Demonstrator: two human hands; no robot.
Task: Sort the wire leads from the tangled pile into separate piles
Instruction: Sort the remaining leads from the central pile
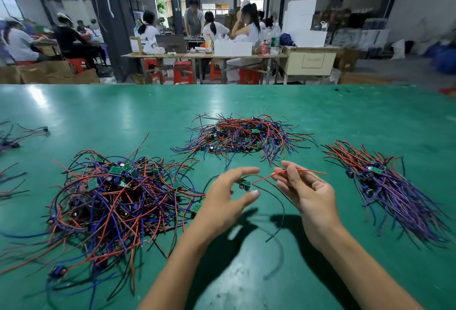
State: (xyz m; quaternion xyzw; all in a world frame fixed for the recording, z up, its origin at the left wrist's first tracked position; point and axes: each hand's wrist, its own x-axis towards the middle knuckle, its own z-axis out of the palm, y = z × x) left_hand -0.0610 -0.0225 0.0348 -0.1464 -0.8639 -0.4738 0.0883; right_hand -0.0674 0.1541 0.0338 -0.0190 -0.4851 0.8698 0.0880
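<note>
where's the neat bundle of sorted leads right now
In the head view, the neat bundle lies on the green table at the far right, just beyond the right hand.

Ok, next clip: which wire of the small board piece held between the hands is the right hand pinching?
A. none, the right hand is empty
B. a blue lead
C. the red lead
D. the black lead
C: the right hand pinches the red lead between its fingertips, while the black lead hangs free below the small board by the left hand.
</note>
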